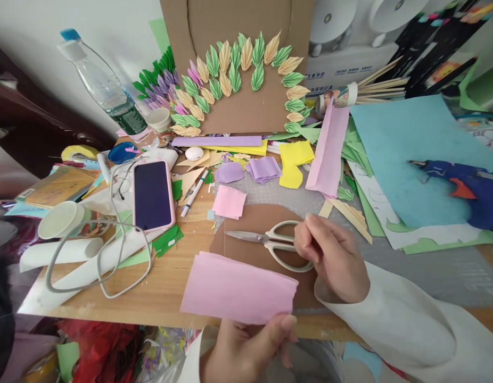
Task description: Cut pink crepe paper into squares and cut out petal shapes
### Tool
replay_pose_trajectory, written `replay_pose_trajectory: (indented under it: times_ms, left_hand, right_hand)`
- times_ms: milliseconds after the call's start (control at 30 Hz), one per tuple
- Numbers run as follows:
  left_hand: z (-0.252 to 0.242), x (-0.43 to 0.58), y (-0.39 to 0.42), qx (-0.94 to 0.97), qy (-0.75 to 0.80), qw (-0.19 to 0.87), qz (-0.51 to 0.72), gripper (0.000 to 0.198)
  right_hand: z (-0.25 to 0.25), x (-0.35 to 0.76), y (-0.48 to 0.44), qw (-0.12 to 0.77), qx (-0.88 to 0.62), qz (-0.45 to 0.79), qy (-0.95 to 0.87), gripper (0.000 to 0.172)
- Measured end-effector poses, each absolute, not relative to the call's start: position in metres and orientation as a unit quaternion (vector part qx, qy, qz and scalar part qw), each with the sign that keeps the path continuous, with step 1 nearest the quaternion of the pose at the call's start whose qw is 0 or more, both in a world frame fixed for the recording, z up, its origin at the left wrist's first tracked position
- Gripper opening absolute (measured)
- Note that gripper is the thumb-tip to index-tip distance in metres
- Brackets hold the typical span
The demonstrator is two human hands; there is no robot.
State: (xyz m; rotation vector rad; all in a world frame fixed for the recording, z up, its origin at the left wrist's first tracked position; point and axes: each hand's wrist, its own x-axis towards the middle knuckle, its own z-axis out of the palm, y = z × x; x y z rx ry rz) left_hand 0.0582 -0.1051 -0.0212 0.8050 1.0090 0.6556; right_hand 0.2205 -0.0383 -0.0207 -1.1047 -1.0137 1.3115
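Observation:
My left hand [250, 348] pinches a folded pink sheet of paper [238, 290] between thumb and fingers, low at the table's front edge. My right hand [334, 255] is curled closed at the handle end of white-handled scissors [266, 238]. Its fingers cover part of the loops; whether they grip the scissors or something hidden, I cannot tell. The scissors' blades point left over a rounded brown cardboard piece [246, 223]. Just behind lie small pink paper squares [229, 202], purple pieces [264, 169] and yellow pieces [296, 162].
Cardboard with pleated green and cream paper leaves [246, 53] leans at the back. A phone [153, 194], cable [98, 266], paper cup [66, 218] and water bottle [111, 96] are left. At right, a blue glue gun [470, 186] rests over blue paper [406, 138].

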Motion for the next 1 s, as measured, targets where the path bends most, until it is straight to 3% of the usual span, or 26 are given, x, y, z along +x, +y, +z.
replay_pose_trajectory:
  times_ms: [67, 267, 467, 633, 833, 933, 1000]
  left_hand:
    - [-0.023, 0.058, -0.106, 0.361, 0.484, 0.728, 0.326, 0.048]
    - [-0.017, 0.052, -0.096, 0.4, 0.487, 0.7, 0.336, 0.045]
    - [-0.012, 0.038, -0.086, 0.377, 0.612, 0.548, 0.429, 0.036]
    - [-0.003, 0.039, -0.085, 0.441, 0.635, 0.5, 0.391, 0.053]
    - [-0.004, 0.04, -0.087, 0.475, 0.602, 0.55, 0.331, 0.057]
    - [-0.013, 0.043, -0.089, 0.417, 0.613, 0.544, 0.394, 0.058]
    - [-0.017, 0.045, -0.09, 0.38, 0.62, 0.538, 0.426, 0.057]
  right_hand:
    - [-0.021, 0.221, -0.038, 0.53, -0.445, 0.559, -0.456, 0.043]
    - [-0.012, 0.217, -0.044, 0.363, -0.372, 0.608, -0.6, 0.028]
    - [-0.011, 0.218, -0.043, 0.406, -0.377, 0.521, -0.649, 0.028]
    - [-0.014, 0.216, -0.046, 0.432, -0.425, 0.503, -0.617, 0.034]
    - [-0.018, 0.217, -0.043, 0.485, -0.446, 0.5, -0.562, 0.031]
    - [-0.019, 0.217, -0.039, 0.531, -0.426, 0.541, -0.494, 0.032]
    - [-0.017, 0.216, -0.039, 0.507, -0.408, 0.58, -0.491, 0.03]
